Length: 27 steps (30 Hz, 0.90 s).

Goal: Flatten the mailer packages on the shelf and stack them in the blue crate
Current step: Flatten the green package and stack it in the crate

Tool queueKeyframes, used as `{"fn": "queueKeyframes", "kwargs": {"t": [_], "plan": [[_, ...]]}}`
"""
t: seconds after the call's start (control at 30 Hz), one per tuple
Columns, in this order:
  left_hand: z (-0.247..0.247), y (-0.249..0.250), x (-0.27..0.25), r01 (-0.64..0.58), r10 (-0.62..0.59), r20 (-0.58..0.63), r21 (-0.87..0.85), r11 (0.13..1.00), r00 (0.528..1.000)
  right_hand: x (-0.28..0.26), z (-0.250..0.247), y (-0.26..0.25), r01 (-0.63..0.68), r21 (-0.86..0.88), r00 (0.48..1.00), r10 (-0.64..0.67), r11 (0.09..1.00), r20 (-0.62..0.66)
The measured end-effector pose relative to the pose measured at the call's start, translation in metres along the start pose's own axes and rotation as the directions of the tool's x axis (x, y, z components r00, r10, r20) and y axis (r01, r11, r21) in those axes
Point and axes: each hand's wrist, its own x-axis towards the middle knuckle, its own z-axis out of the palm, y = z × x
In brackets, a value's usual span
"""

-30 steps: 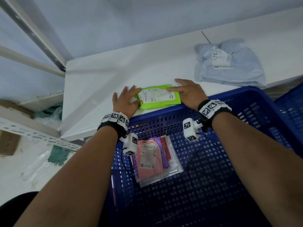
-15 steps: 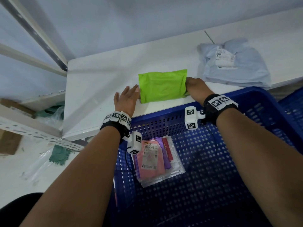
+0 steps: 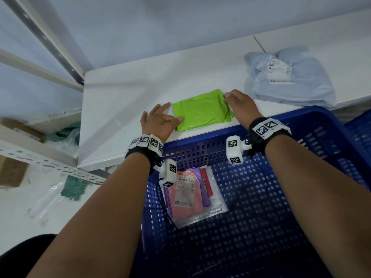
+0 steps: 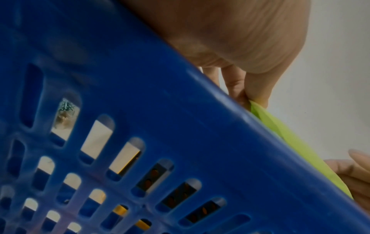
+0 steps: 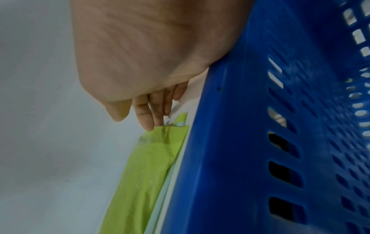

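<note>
A lime-green mailer lies plain side up on the white shelf, just behind the blue crate's rim. My left hand is at its left edge; the left wrist view shows thumb and a finger pinching that edge. My right hand is at the right edge, and in the right wrist view its straight fingertips touch the mailer's end with the thumb held apart. A pink labelled mailer lies on other flat mailers in the crate.
A pale grey-blue mailer with a white label sits crumpled on the shelf to the right. Shelf uprights rise at the left. Green cloth and clear plastic lie on the floor below. A second blue crate shows at the far right.
The green mailer has been turned over from label up to plain side up and laid flat. My right hand moved to its right edge and my left thumb came onto its left edge.
</note>
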Motion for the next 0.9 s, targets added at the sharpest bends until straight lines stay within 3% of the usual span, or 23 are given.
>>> {"fn": "queueKeyframes", "kwargs": {"t": [0.17,0.27,0.33,0.4,0.47,0.53,0.63,0.73,0.83,0.9], "plan": [[0.000,0.004,-0.005,0.009,-0.009,-0.018,-0.012,1.000,1.000,-0.002,0.003,0.003,0.093,-0.091,0.996,-0.092,0.991,0.019],[0.001,0.008,-0.007,0.007,-0.010,-0.117,-0.029,1.000,0.993,-0.005,0.004,0.008,0.163,-0.229,0.986,-0.163,0.960,0.016],[0.004,0.009,-0.010,-0.022,0.032,-0.178,0.059,0.998,0.983,-0.007,0.006,0.009,0.207,-0.344,0.977,-0.214,0.916,0.017],[0.008,0.010,-0.013,-0.109,0.163,-0.191,0.264,0.958,0.968,-0.009,0.010,0.008,0.238,-0.449,0.965,-0.261,0.861,0.013],[0.011,0.013,-0.015,-0.228,0.313,-0.124,0.449,0.864,0.942,-0.012,0.013,0.005,0.248,-0.518,0.958,-0.287,0.819,0.004],[0.015,0.015,-0.010,-0.339,0.381,0.027,0.515,0.787,0.924,-0.013,0.014,0.002,0.248,-0.556,0.954,-0.299,0.793,-0.002],[0.023,0.011,0.000,-0.393,0.331,0.212,0.462,0.795,0.919,-0.016,0.015,0.004,0.245,-0.588,0.952,-0.307,0.771,-0.005],[0.023,0.010,0.004,-0.386,0.307,0.240,0.459,0.800,0.921,-0.020,0.024,-0.008,0.267,-0.687,0.934,-0.357,0.676,0.013],[0.020,0.013,0.001,-0.401,0.310,0.261,0.483,0.778,0.914,-0.025,0.058,-0.047,0.466,-0.646,0.871,-0.442,0.604,0.215],[0.018,0.014,-0.003,-0.407,0.279,0.298,0.616,0.674,0.913,-0.034,0.094,-0.070,0.557,-0.557,0.830,-0.422,0.615,0.364]]}}
